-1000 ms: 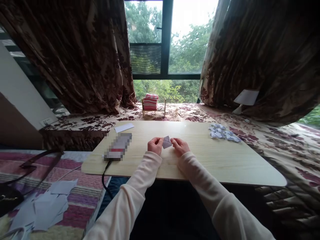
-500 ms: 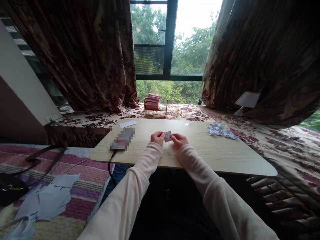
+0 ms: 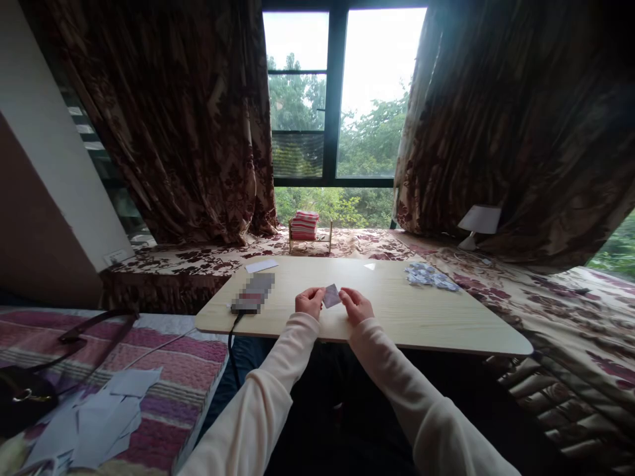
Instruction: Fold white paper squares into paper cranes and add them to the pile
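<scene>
A small greyish-white piece of paper (image 3: 331, 297) is held up over the near middle of the table, its corners pointing up and sideways. My left hand (image 3: 309, 302) pinches its left edge between thumb and fingers. At the paper's right corner are the closed fingertips of my right hand (image 3: 357, 307), which seem to grip it lightly. To the right on the tabletop (image 3: 426, 324) lies a heap of small folded paper pieces (image 3: 429, 276).
A blurred-out device (image 3: 254, 294) with a black cable and a white sheet (image 3: 261, 266) lie on the table's left side. Behind stands a small rack with folded pink cloths (image 3: 304, 226). Loose paper sheets (image 3: 102, 420) and a dark bag (image 3: 24, 396) rest on the striped bed at left.
The view has tilted up, so the table sits lower in the picture. The paper has turned a little between my hands, and my right fingers have shifted toward its right corner.
</scene>
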`<action>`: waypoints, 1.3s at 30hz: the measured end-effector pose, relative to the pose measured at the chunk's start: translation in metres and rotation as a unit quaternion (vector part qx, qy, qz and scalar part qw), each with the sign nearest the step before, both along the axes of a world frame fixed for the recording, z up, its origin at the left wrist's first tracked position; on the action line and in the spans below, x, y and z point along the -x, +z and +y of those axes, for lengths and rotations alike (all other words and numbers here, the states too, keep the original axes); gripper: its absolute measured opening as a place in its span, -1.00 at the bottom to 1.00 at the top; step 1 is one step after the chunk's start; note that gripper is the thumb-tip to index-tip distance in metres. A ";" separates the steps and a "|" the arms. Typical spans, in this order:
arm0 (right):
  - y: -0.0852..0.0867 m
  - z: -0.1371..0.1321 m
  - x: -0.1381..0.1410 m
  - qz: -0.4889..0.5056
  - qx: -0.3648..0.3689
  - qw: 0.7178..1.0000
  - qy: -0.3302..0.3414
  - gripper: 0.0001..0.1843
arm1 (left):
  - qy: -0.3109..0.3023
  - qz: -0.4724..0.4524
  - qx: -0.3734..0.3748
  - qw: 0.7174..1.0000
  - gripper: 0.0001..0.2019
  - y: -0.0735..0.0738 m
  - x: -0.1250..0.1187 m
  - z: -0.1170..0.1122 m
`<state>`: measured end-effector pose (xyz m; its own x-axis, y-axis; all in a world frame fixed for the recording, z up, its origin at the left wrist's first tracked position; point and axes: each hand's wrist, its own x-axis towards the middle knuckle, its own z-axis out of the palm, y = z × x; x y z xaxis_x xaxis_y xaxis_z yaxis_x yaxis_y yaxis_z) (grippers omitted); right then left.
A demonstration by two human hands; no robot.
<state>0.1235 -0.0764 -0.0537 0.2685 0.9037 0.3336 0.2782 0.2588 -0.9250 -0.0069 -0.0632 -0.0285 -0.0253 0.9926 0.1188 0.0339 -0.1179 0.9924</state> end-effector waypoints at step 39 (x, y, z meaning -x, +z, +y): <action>-0.020 0.019 -0.001 -0.052 -0.047 0.994 0.079 -0.75 | -0.082 0.076 -0.065 0.992 -0.78 -0.003 0.004 0.002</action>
<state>0.1242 -0.0574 -0.0740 0.0848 0.8955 0.4368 0.3206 0.3906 -0.8629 -0.0107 -0.0614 -0.0311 0.1638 0.9578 0.2362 0.1517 -0.2610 0.9533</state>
